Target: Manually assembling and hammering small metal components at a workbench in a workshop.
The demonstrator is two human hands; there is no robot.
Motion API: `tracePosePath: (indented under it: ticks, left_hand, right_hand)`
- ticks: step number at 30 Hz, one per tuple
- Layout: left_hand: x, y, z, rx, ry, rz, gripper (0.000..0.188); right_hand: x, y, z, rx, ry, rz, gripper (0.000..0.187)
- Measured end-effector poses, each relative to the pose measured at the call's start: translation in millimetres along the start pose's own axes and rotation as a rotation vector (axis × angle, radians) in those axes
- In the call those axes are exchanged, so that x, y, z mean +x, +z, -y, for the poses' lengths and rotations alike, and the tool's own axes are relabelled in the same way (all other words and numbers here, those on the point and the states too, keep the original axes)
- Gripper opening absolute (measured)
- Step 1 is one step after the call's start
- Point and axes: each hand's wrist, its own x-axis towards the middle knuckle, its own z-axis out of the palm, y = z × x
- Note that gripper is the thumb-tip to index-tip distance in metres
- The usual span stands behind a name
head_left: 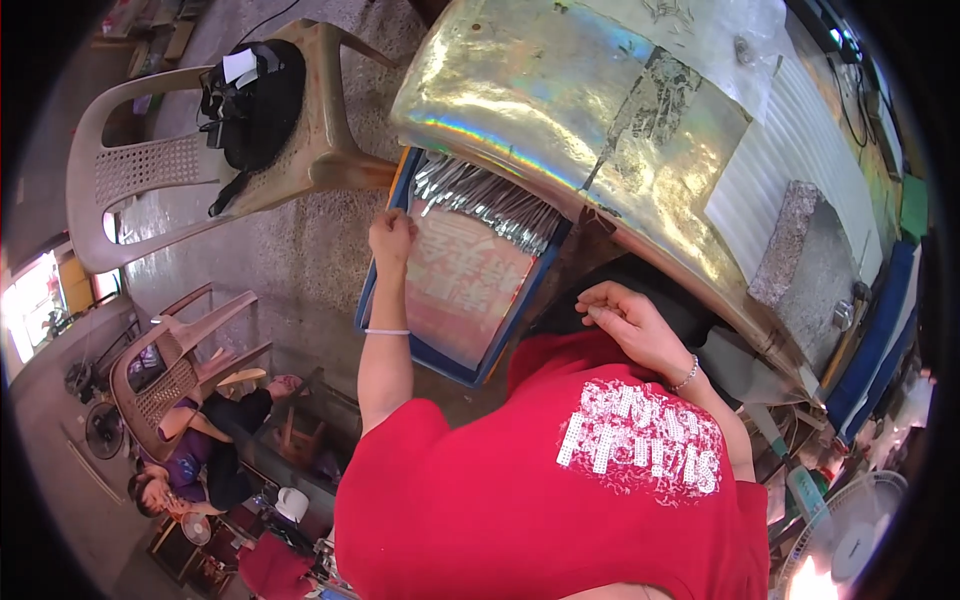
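A blue tray (pixel 468 377) sits slanted at the near left edge of a table covered with shiny wrap. Many thin silver metal rods (pixel 490 200) lie side by side at its far end, and a pink printed sheet (pixel 455 285) covers the nearer part. At the tray's left side is my left hand (pixel 393 238), its fingers curled closed beside the sheet. What they hold, if anything, is hidden. My right hand (pixel 628 318) hovers right of the tray, in front of the table edge, fingers loosely bent and apart from the thumb, with nothing visible in them.
The wrapped table (pixel 540 80) carries a white ribbed foam sheet (pixel 790 170) and a grey speckled block (pixel 790 245). A plastic chair (pixel 330 150) with a black bag (pixel 265 110) stands at the left. Farther left a person (pixel 200 460) sits beside another chair. A fan (pixel 850 530) stands at lower right.
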Motion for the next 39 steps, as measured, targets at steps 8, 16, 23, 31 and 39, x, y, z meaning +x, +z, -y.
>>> tracePosePath:
  ticks: [8, 16, 23, 31, 39]
  left_hand:
    - [-6.9, 46.2, -43.6, -0.761, -0.329, 0.173, 0.049]
    - [-36.5, 41.5, -70.7, 0.218, 0.407, -0.228, 0.048]
    - [-53.0, 52.1, -75.8, 0.765, 0.765, -0.018, 0.037]
    - [-89.9, 3.3, -149.1, 0.298, 0.783, -0.01, 0.02]
    - [-233.2, -41.6, -328.6, -0.85, 1.098, 0.434, 0.006]
  right_hand:
    - [-1.8, 4.0, 1.4, -0.007, 0.013, -0.019, 0.021]
    - [-4.2, -0.2, -5.6, -0.04, -0.015, -0.07, 0.022]
    - [-9.8, 4.3, 7.1, -0.152, -0.032, -0.02, 0.022]
    - [-48.3, -12.2, 20.0, -0.32, -0.123, -0.161, 0.021]
    - [-98.6, -25.2, 16.4, -0.372, -0.319, -0.278, 0.021]
